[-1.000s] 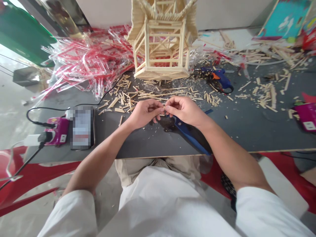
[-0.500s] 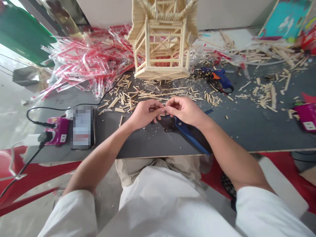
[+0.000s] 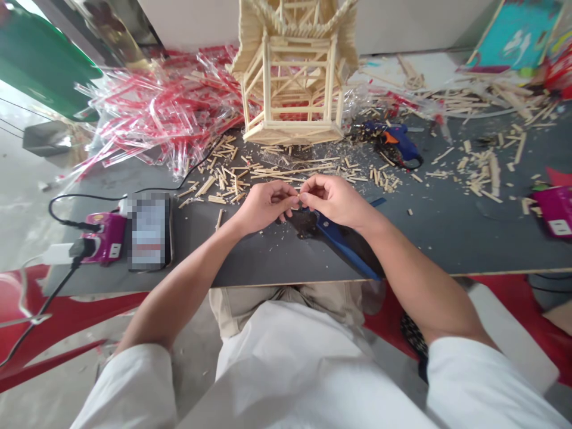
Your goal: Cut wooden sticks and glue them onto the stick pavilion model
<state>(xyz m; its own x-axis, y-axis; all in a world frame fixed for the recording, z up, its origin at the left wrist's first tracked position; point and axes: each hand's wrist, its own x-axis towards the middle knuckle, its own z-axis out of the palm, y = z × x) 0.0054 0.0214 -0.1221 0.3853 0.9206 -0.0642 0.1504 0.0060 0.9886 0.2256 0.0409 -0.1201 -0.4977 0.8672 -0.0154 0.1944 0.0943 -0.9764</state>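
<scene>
My left hand [image 3: 264, 207] and my right hand [image 3: 331, 199] meet fingertip to fingertip above the dark table, both pinched closed. Whatever lies between their fingertips is too small to make out. Below my right hand lies a blue-handled tool [image 3: 342, 243], slanting toward the table's front edge. Short cut wooden sticks [image 3: 226, 179] are scattered just beyond my hands. Behind them stands a pagoda-like frame [image 3: 292, 126] built of pale sticks. A blue glue gun [image 3: 402, 143] with an orange trigger rests to its right.
Red and clear plastic wrappers [image 3: 165, 113] are heaped at the back left. A phone [image 3: 149, 232] lies beside a purple power block [image 3: 105, 237] with cables. Another purple block [image 3: 554, 211] is at the far right, near more wood scraps [image 3: 489, 170].
</scene>
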